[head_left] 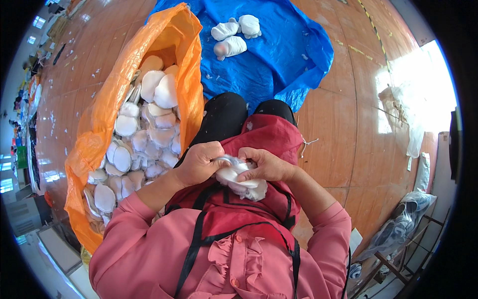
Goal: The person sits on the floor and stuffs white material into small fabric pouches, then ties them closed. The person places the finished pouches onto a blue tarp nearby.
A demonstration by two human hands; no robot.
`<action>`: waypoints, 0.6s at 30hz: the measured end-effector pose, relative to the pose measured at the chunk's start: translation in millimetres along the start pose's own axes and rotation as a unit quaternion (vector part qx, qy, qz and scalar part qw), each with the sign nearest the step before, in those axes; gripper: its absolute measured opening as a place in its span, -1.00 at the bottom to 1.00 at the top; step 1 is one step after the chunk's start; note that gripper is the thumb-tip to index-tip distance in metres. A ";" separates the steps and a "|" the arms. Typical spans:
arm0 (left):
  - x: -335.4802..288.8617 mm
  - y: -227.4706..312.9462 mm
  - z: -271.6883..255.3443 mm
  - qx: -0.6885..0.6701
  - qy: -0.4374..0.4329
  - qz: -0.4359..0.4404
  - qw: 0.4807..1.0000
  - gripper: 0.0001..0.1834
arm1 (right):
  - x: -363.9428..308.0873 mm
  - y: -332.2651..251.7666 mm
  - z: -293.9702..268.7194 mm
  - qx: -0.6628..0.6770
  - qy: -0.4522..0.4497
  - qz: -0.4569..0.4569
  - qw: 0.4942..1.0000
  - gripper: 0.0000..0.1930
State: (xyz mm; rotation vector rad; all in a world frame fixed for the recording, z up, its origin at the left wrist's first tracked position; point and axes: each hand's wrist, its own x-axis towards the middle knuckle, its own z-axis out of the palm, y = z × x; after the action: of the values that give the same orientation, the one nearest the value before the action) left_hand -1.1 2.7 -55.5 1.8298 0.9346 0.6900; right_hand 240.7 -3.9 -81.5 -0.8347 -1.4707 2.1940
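Note:
Over my lap, both hands are closed on a bundle of white oval cloth pads (246,188). My left hand (203,160) pinches a pulled-out bit of whitish material at the bundle's upper left. My right hand (266,165) grips the bundle from the right, its thumb lying across the top pad. Left of my legs, a large orange sack (191,65) gapes wide, full of loose white and cream oval pads (149,134). Beyond my knees, three white rolled bundles (231,47) lie on a blue plastic sheet (279,60).
A red apron (271,134) covers my lap. The floor (328,134) has reddish-brown tiles with scraps of white fluff. At the right stand a metal frame (393,269) and clear plastic wrapping (406,214). Assorted goods line the far left wall.

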 end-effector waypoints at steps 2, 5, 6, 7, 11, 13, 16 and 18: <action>-2.1 0.8 1.8 -0.016 0.011 -0.040 0.999 -0.75 | -0.7 11.3 7.9 0.003 0.043 -0.030 0.999 -0.64; -6.2 -3.1 6.7 -0.058 0.033 -0.111 0.992 -0.77 | -4.3 16.5 22.6 -0.020 0.099 -0.095 0.990 -0.70; -7.1 -4.7 8.6 -0.071 0.034 -0.149 0.986 -0.78 | -5.0 18.6 23.6 -0.046 0.106 -0.124 0.986 -0.70; -8.1 -6.4 9.9 -0.084 0.035 -0.188 0.978 -0.78 | -5.2 20.4 24.3 -0.071 0.113 -0.153 0.979 -0.70; -11.8 -22.4 12.0 -0.185 0.010 -0.301 0.935 -0.85 | -8.3 29.6 23.5 -0.080 0.097 -0.213 0.969 -0.79; -15.8 -30.6 14.0 -0.295 0.026 -0.349 0.889 -0.85 | -13.1 28.9 19.5 -0.096 0.091 -0.209 0.969 -0.79; -19.1 -31.2 6.8 -0.356 0.007 -0.363 0.861 -0.88 | -21.3 26.5 18.3 -0.108 0.094 -0.200 0.969 -0.72; -15.1 -20.1 -1.0 -0.334 -0.022 -0.310 0.890 -0.88 | -22.8 29.0 17.8 -0.112 0.100 -0.203 0.968 -0.68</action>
State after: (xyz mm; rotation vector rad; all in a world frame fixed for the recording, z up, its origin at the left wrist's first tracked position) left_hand -16.3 -3.9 -74.4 0.8612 1.0134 0.4702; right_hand 246.9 -41.3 -97.1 -0.7206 -1.6369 1.6209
